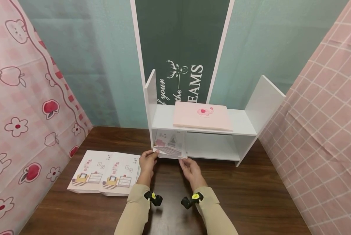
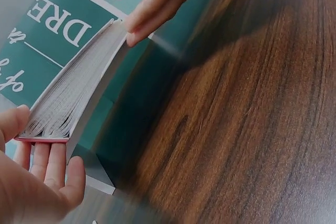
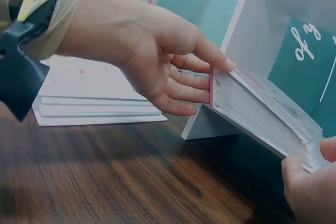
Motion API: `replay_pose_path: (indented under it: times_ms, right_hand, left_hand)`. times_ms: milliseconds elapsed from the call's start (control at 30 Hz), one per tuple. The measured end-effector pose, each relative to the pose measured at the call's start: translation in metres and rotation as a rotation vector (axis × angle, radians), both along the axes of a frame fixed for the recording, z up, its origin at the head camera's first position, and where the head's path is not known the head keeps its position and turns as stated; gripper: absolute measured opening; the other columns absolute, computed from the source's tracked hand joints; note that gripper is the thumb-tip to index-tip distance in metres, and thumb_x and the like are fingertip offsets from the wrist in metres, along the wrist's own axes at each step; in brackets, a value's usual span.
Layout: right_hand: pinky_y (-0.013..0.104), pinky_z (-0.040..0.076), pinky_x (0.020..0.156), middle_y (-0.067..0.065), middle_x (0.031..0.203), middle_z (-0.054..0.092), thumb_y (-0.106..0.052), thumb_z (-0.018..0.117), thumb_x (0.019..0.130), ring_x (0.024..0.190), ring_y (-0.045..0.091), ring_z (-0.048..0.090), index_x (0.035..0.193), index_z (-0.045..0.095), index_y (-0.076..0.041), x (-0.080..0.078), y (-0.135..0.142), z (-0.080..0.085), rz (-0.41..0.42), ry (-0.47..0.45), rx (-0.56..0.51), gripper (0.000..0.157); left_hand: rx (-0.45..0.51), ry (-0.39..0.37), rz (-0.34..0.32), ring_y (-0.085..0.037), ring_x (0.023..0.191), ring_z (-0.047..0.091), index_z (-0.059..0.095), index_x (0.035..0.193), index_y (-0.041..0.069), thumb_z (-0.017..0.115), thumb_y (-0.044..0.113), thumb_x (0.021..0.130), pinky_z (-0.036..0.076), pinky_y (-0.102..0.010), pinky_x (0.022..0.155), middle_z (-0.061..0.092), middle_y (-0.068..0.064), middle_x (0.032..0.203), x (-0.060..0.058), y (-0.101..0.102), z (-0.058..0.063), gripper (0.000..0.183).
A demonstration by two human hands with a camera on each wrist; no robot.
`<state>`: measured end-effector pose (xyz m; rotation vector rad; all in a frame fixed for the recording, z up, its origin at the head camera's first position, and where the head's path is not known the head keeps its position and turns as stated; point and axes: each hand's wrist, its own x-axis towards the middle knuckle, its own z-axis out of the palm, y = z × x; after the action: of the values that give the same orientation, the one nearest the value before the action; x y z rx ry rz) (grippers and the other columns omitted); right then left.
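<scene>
A thick white book (image 1: 169,145) with a pink and grey room picture on its cover lies in the lower left part of a small white shelf (image 1: 213,147). My left hand (image 1: 147,161) holds its left side, thumb on top and fingers against the red-edged side, as the right wrist view shows. At the front right corner, my right hand (image 1: 190,169) pinches the same book between thumb and fingers. The left wrist view shows the book's page edges (image 2: 79,87) between both hands. Its back part is hidden under the upper board.
A pink book (image 1: 202,116) with an elephant on it lies on the upper board. Left on the brown table (image 1: 251,195) are two side-by-side stacks of white books (image 1: 88,171), close to my left forearm. Upright side panels (image 1: 265,101) bound the shelf; patterned cloths hang on both sides.
</scene>
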<state>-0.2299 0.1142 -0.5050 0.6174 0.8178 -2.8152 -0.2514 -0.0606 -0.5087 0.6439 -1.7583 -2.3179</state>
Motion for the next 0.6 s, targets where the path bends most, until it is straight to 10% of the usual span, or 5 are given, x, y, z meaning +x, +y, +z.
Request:
replay_pose_path:
  times_ms: [200, 433, 600]
  right_hand:
    - [0.033, 0.049, 0.08, 0.013, 0.086, 0.056, -0.001, 0.046, 0.09, 0.077, 0.021, 0.057, 0.098, 0.048, 0.006, 0.014, 0.0, 0.007, 0.069, -0.041, 0.323, 0.01]
    - [0.036, 0.047, 0.078, 0.012, 0.098, 0.053, -0.003, 0.049, 0.088, 0.082, 0.019, 0.054, 0.132, 0.031, 0.01, 0.027, -0.001, 0.017, 0.169, 0.016, 0.594, 0.05]
    - [0.046, 0.048, 0.081, 0.016, 0.101, 0.056, -0.005, 0.056, 0.083, 0.093, 0.029, 0.055, 0.129, 0.039, 0.011, 0.032, 0.002, 0.019, 0.226, 0.107, 0.895, 0.052]
  left_hand:
    - [-0.08, -0.039, -0.148, -0.03, 0.097, 0.061, 0.05, 0.119, -0.005, 0.066, 0.013, 0.084, 0.045, -0.049, 0.088, 0.061, -0.022, 0.111, 0.016, -0.009, 0.007, 0.042]
    - [-0.22, -0.027, -0.24, -0.021, 0.085, 0.061, 0.051, 0.119, -0.008, 0.062, 0.011, 0.086, 0.049, -0.046, 0.08, 0.062, -0.024, 0.109, 0.031, -0.022, 0.019, 0.04]
    - [-0.379, 0.036, -0.235, -0.026, 0.083, 0.06, 0.056, 0.114, -0.008, 0.063, 0.008, 0.084, 0.05, -0.039, 0.07, 0.064, -0.021, 0.097, 0.039, -0.025, 0.026, 0.034]
